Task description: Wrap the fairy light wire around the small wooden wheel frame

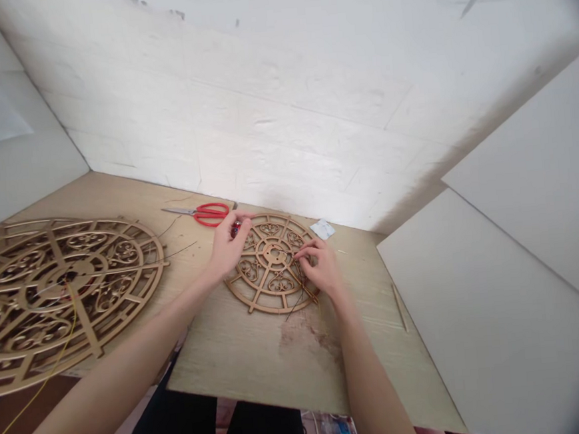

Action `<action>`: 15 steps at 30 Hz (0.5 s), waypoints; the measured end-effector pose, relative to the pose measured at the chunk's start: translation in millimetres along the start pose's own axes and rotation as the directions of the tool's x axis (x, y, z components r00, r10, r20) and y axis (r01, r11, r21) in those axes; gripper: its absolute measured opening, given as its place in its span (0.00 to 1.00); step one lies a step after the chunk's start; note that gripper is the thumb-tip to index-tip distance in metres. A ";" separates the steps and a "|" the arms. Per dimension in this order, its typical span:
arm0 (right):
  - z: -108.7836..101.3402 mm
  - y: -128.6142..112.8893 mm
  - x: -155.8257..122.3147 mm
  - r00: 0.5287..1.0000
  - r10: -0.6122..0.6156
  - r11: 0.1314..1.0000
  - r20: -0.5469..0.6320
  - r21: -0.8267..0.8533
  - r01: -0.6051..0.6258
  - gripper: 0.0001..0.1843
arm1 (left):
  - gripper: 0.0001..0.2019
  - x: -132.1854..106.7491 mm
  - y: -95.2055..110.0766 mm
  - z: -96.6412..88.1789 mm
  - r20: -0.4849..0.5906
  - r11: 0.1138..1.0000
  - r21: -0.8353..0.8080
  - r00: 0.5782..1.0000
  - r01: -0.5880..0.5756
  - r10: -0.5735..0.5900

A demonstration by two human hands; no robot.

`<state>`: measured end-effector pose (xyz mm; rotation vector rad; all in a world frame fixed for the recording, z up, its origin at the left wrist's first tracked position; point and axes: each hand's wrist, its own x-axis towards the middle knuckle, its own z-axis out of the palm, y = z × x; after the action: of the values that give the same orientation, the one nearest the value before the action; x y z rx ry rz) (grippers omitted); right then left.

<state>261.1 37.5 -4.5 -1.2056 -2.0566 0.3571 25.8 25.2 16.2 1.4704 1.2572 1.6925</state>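
Observation:
A small round laser-cut wooden fretwork disc (272,262) lies flat on the pale wooden board (260,353). My left hand (228,246) rests on the disc's upper left rim, fingers curled, with a small red object under the fingertips. My right hand (322,266) sits on the disc's right side, fingers pinched on a thin wire (296,303) that trails down across the disc's lower edge.
A much larger fretwork disc (49,289) with a yellow wire across it lies at the left. Red-handled scissors (204,213) lie behind the small disc. A small white packet (322,228) sits by the wall. White panels (504,334) stand at the right.

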 end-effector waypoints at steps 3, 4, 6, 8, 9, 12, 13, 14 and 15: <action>0.3 -0.6 -0.8 0.999 0.039 0.995 0.012 -0.097 -0.038 0.08 | 0.09 -1.0 2.2 0.1 0.018 1.000 0.008 1.000 0.003 -0.003; 0.3 -0.5 -0.8 0.999 0.046 0.993 0.026 -0.112 -0.043 0.08 | 0.09 -1.1 2.6 0.2 0.019 1.000 0.008 1.000 0.004 -0.004; 0.2 -0.7 -0.3 0.997 0.047 0.992 0.060 -0.121 -0.040 0.07 | 0.09 -1.2 3.1 0.2 0.019 1.000 0.004 1.000 0.002 -0.002; -0.1 -2.0 0.7 0.996 0.047 0.994 0.080 -0.107 -0.038 0.06 | 0.10 -1.2 3.5 0.1 0.017 1.000 0.004 1.000 0.003 -0.003; -0.2 -3.1 1.2 0.995 0.049 0.995 0.081 -0.088 -0.042 0.07 | 0.10 -1.2 3.8 0.0 0.017 1.000 0.007 1.000 0.005 -0.005; 0.1 -8.5 2.1 0.994 0.091 0.994 0.061 0.050 -0.094 0.08 | 0.10 -1.3 4.6 -0.2 0.019 1.000 0.019 1.000 0.017 -0.017; 0.4 -10.7 2.1 0.991 0.121 0.983 0.063 0.128 -0.128 0.08 | 0.10 -1.4 4.7 -0.3 0.019 1.000 0.020 1.000 0.019 -0.020; 0.6 -12.9 2.1 0.985 0.155 0.962 0.073 0.218 -0.168 0.08 | 0.10 -1.4 4.5 -0.3 0.019 1.000 0.020 1.000 0.021 -0.021; 0.7 -15.2 2.0 0.978 0.187 0.927 0.094 0.312 -0.207 0.08 | 0.10 -1.4 4.1 -0.2 0.019 1.000 0.019 1.000 0.021 -0.021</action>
<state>250.2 31.2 4.2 -1.2109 -1.8414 0.8030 26.6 22.3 19.3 1.4760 1.2773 1.6529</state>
